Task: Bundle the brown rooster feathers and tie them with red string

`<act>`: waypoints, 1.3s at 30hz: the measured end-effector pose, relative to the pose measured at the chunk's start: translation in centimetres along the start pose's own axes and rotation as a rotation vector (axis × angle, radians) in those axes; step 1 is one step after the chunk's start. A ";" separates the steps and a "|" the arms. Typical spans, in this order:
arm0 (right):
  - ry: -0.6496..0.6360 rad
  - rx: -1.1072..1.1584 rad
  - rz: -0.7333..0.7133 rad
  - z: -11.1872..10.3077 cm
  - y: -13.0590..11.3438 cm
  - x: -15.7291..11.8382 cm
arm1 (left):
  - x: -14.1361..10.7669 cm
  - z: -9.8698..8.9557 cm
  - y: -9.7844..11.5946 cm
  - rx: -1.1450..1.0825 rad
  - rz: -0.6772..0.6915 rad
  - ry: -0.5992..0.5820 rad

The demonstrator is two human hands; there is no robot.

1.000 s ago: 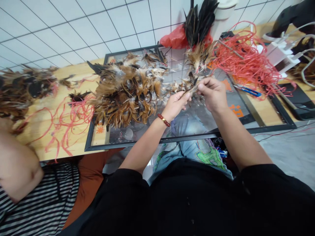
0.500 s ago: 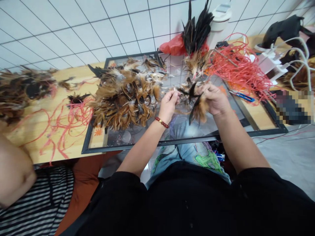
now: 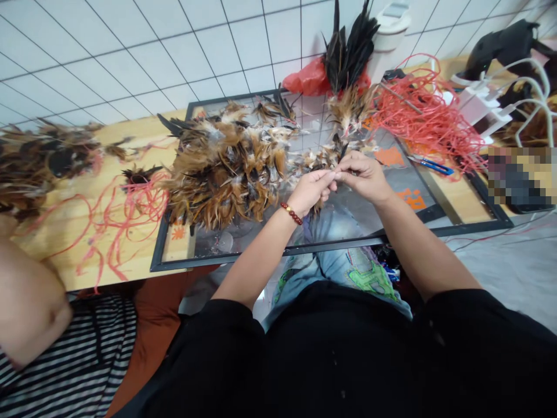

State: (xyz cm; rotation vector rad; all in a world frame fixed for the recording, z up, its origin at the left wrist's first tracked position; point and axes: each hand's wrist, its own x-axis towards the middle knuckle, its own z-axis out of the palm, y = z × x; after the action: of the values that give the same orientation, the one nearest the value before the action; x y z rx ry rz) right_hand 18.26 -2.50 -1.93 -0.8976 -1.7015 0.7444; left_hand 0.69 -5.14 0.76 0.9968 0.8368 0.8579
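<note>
My left hand (image 3: 314, 190), with a beaded bracelet on its wrist, is closed in a pinch. Brown and dark feathers (image 3: 318, 208) poke out beneath its fingers, mostly covered by the hand. My right hand (image 3: 363, 176) pinches at the same spot, its fingertips touching those of the left; what lies between them is too small to make out. Just behind the hands, loose feathers (image 3: 319, 157) lie on the glass panel (image 3: 348, 226). A large heap of brown feathers (image 3: 230, 174) covers the panel's left part.
Black feathers (image 3: 348, 52) stand in a red bag (image 3: 307, 80) by the tiled wall. To the right are tangled pink-red twine (image 3: 430, 122), a blue utility knife (image 3: 435, 166) and white chargers (image 3: 483, 110). A person in a striped top (image 3: 73, 354) sits at my left.
My right hand has moved left to meet my left hand at the fingertips. The feathers that showed between the hands now show only partly, under the left hand.
</note>
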 end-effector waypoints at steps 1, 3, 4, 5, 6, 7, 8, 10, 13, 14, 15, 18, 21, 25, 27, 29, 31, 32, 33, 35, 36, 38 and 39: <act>0.006 -0.023 -0.008 0.0 0.1 0.0 | 0.0 -0.1 0.0 0.003 -0.006 -0.002; 0.017 -0.055 -0.015 0.0 0.1 0.0 | 0.1 -0.2 0.0 -0.003 -0.043 -0.009; 0.020 -0.063 -0.019 0.0 0.1 0.0 | 0.2 -0.3 0.0 -0.009 -0.067 -0.017; 0.019 -0.065 -0.025 0.0 0.1 0.0 | 0.2 -0.3 0.0 -0.019 -0.088 -0.026; 0.016 -0.065 -0.031 -0.1 0.0 0.0 | 0.3 -0.4 0.0 -0.031 -0.107 -0.032; 0.014 -0.064 -0.037 -0.1 0.0 -0.1 | 0.4 -0.5 0.0 -0.041 -0.121 -0.037; 0.011 -0.063 -0.044 -0.2 0.0 -0.1 | 0.4 -0.5 0.0 -0.048 -0.132 -0.041; 0.000 -0.063 -0.061 -0.4 0.1 -0.1 | 0.5 -0.4 -0.1 -0.045 -0.156 -0.047; -0.060 -0.048 -0.089 -0.8 0.2 0.0 | 0.5 0.0 -0.2 0.013 -0.175 -0.026; -0.087 -0.037 -0.097 -0.9 0.2 0.0 | 0.4 0.1 -0.3 0.039 -0.169 -0.009; -0.112 -0.027 -0.105 -1.0 0.2 0.0 | 0.4 0.3 -0.4 0.063 -0.164 0.008; -0.124 -0.039 -0.135 -0.9 0.1 -0.2 | 0.3 0.4 -0.7 0.079 -0.166 0.048; 0.045 -0.181 -0.151 -0.8 0.6 -0.8 | 0.4 0.2 -1.0 -0.024 -0.124 0.090; 0.237 -0.466 -0.181 -1.2 1.9 -1.5 | 0.4 -0.1 -1.2 -0.133 -0.120 0.130; 0.261 -0.582 -0.189 -1.6 2.5 -1.7 | 0.3 -0.2 -1.6 -0.125 -0.117 0.128; 0.273 -0.661 -0.179 -1.8 2.9 -1.9 | 0.2 -0.1 -2.1 -0.066 -0.113 0.125; 0.289 -0.705 -0.156 -1.9 3.0 -2.0 | 0.1 -0.1 -2.8 0.069 -0.096 0.113; 0.305 -0.715 -0.139 -2.0 3.0 -2.0 | 0.0 0.0 -3.0 0.172 -0.052 0.121; 0.329 -0.719 -0.121 -2.0 3.0 -2.0 | -0.1 0.0 -3.2 0.274 0.006 0.126; 0.381 -0.713 -0.081 -2.0 3.0 -2.1 | -0.2 0.0 -3.3 0.421 0.092 0.101; 0.402 -0.707 -0.064 -2.1 3.0 -2.1 | -0.3 0.1 -3.3 0.461 0.117 0.091; 0.425 -0.695 -0.036 -2.2 3.1 -2.2 | -0.4 0.0 -3.2 0.495 0.131 0.072; 0.428 -0.690 -0.025 -2.2 3.2 -2.2 | -0.5 0.0 -3.2 0.502 0.132 0.068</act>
State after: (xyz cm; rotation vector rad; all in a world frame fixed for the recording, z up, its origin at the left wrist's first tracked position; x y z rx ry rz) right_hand 21.47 -2.57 -5.01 -1.3829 -1.5779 -0.0896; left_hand 1.19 -6.53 -2.15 1.4807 1.0829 0.8132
